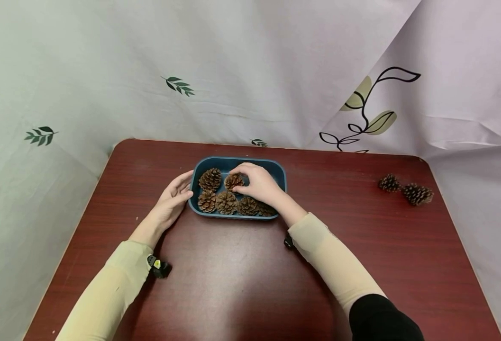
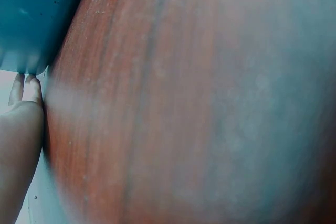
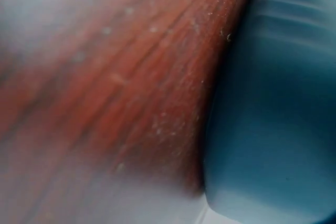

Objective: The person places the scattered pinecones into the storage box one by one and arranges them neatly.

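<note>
A blue rectangular tray point(image 1: 233, 216) with rounded corners stands near the table's back edge, holding several brown pine cones. My right hand point(image 1: 259, 183) reaches into it from the right and pinches one pine cone point(image 1: 233, 181) between thumb and fingers. Other cones sit around that one: a pine cone point(image 1: 210, 180) at the back left and a row along the front wall. Against the tray's left end rests my left hand point(image 1: 171, 201), fingers and thumb extended. In the left wrist view the left fingertips point(image 2: 31, 80) meet the tray's end. The right wrist view shows only the tray's side wall point(image 3: 273, 103) and the table.
Two darker pine cones lie at the table's right side, one pine cone point(image 1: 389, 183) just left of another pine cone point(image 1: 418, 194). A white patterned cloth point(image 1: 250, 71) hangs behind the reddish-brown wooden table point(image 1: 216, 284). Each wrist carries a small black camera point(image 1: 159, 268).
</note>
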Demonstrator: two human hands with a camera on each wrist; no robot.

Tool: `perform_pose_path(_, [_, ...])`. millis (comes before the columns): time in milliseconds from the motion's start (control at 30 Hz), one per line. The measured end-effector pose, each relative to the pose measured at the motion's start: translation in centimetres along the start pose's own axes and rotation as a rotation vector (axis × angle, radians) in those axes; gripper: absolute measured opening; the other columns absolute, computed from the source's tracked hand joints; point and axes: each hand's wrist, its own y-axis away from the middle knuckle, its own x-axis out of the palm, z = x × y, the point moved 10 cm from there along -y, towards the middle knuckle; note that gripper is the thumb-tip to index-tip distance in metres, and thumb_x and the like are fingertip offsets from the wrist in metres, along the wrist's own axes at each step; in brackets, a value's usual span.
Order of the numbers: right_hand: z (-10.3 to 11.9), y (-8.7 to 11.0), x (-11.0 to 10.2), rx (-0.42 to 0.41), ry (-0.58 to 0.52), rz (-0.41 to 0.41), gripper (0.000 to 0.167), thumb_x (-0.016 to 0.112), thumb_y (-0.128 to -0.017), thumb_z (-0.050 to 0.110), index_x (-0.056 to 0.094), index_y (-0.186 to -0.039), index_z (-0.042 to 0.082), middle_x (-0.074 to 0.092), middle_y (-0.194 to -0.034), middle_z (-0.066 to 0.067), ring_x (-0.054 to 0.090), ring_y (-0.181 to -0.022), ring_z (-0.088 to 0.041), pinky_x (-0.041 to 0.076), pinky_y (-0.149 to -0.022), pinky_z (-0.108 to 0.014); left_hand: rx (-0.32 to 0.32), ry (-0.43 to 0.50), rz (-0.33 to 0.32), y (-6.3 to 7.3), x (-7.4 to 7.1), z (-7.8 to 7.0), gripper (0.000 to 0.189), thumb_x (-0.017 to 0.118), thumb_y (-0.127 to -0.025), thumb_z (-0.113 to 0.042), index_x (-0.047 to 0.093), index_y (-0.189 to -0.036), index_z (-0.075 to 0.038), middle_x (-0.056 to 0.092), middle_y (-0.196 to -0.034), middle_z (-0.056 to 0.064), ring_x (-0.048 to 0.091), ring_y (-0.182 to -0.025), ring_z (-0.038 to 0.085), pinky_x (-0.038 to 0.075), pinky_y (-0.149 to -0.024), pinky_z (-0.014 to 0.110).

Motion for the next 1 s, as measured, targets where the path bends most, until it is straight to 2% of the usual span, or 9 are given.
perform_pose_path(167, [0.04,-0.33,0.28,0.005,-0.026,0.013,0.036,0.080,-0.098,0.022,0.074,-0.133,0.016,0.069,-0.139,-0.005,0.065,-0.126,-0.023,0.056,-0.107,-0.040,-0.007,-0.018,0.003,-0.01,-0.04,0.15,0.058,0.046,-0.106,0.012,0.044,-0.158,-0.014,0.060,-0.147,-0.012,0.055,-0.136,0.003,0.047,-0.109,0.017])
perform_pose_path(400, [0.54,-0.81,0.56,-0.019,-0.026,0.009,0.036,0.081,-0.097,0.023,0.074,-0.131,0.015,0.070,-0.136,-0.005,0.067,-0.121,-0.022,0.057,-0.102,-0.039,0.000,-0.017,-0.004,-0.02,-0.09,0.11,0.058,0.045,-0.105,0.013,0.046,-0.156,-0.014,0.061,-0.146,-0.012,0.055,-0.135,0.003,0.047,-0.109,0.017])
perform_pose_path(1000, [0.71,-0.95,0.82,-0.049,-0.037,0.015,0.038,0.080,-0.098,0.023,0.073,-0.134,0.015,0.069,-0.138,-0.005,0.068,-0.123,-0.022,0.057,-0.104,-0.038,0.004,-0.013,-0.006,-0.11,-0.28,0.17,0.059,0.045,-0.105,0.014,0.044,-0.158,-0.011,0.061,-0.146,-0.011,0.055,-0.135,0.004,0.047,-0.109,0.017])
